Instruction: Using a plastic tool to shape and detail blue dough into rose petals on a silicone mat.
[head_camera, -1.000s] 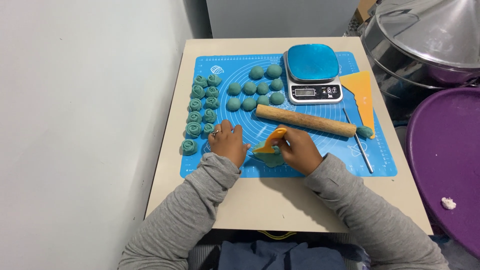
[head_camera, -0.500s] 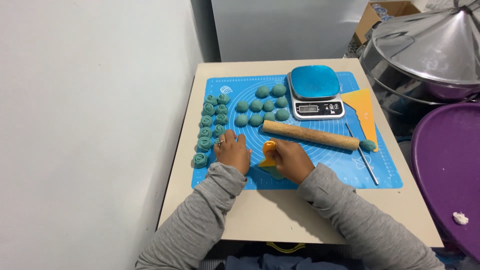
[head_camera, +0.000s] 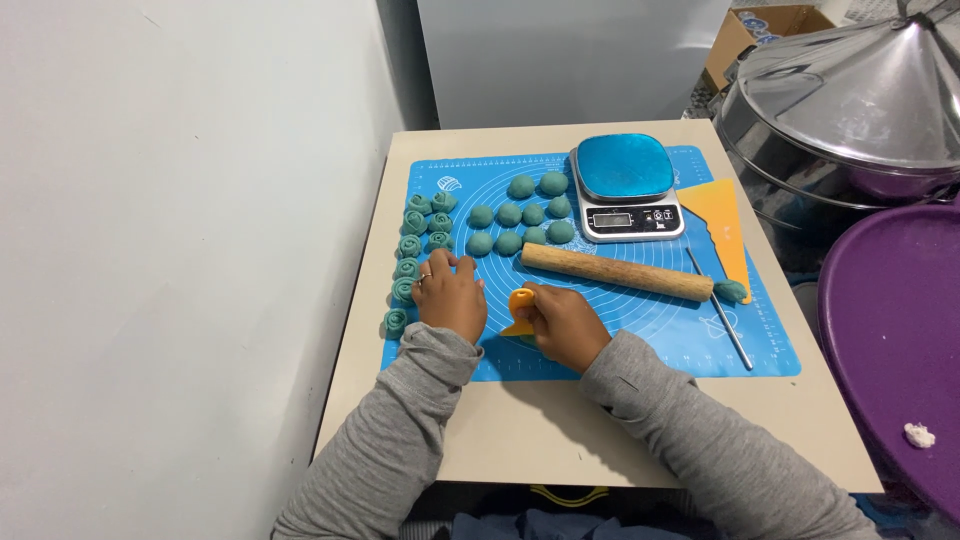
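Note:
My right hand (head_camera: 563, 322) grips a small orange scraper (head_camera: 520, 308), held edge-down on the blue silicone mat (head_camera: 650, 330). My left hand (head_camera: 449, 297) rests palm-down on the mat just left of it, fingers near a column of several teal rose-shaped dough pieces (head_camera: 408, 268). Whatever lies under my hands is hidden. Several plain teal dough balls (head_camera: 509, 214) sit beyond my hands. A wooden rolling pin (head_camera: 615, 271) lies across the mat behind my right hand.
A kitchen scale with a blue top (head_camera: 623, 184) stands at the mat's far side. A larger orange scraper (head_camera: 722, 222), a thin metal rod (head_camera: 722, 312) and a dough lump (head_camera: 731, 291) lie at right. A steel pot lid (head_camera: 860, 90) and purple tray (head_camera: 895, 330) flank the table (head_camera: 560, 440).
The view has shifted, so the table sits further right and lower in frame. Both hands stay close together on the mat, the right still on the scraper.

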